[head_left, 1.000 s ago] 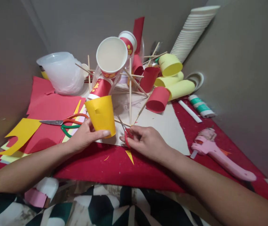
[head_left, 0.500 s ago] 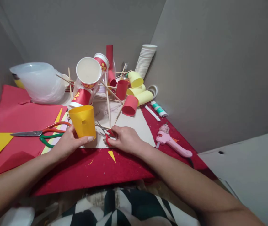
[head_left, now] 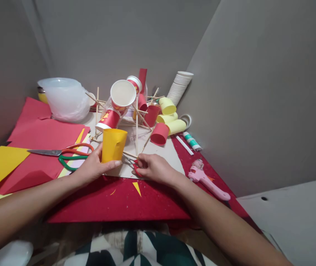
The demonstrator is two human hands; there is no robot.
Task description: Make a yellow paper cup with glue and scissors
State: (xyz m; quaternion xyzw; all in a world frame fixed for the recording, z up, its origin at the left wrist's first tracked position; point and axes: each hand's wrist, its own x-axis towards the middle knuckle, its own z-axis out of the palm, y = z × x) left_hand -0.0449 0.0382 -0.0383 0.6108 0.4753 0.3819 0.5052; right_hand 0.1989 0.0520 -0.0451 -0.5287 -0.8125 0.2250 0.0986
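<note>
My left hand (head_left: pixel 94 165) grips a yellow paper tube (head_left: pixel 114 146), which stands upright with a small bump on its side. Fingers wrap its left side and the thumb lies along its bottom edge. Just to the right, my right hand (head_left: pixel 156 168) is closed on small scissors with red handles (head_left: pixel 136 168); their blades point left toward the tube and are partly hidden. Behind the tube are red-and-white paper cups (head_left: pixel 109 119) joined with wooden sticks (head_left: pixel 137 125). Large scissors (head_left: pixel 76 149) with orange and green handles lie left of my left hand.
Red paper (head_left: pixel 47 129) and yellow paper (head_left: pixel 5 162) cover the left. Red and yellow paper tubes (head_left: pixel 159 133) lie at the back right, near stacked white cups (head_left: pixel 180 88). A pink glue gun (head_left: pixel 209 181) rests by the right edge. A plastic bowl (head_left: pixel 63 101) stands back left.
The camera view has shifted, so the whole table appears farther right. The yellow tube is turned slightly and more upright in my left hand. My right hand still holds the small scissors.
</note>
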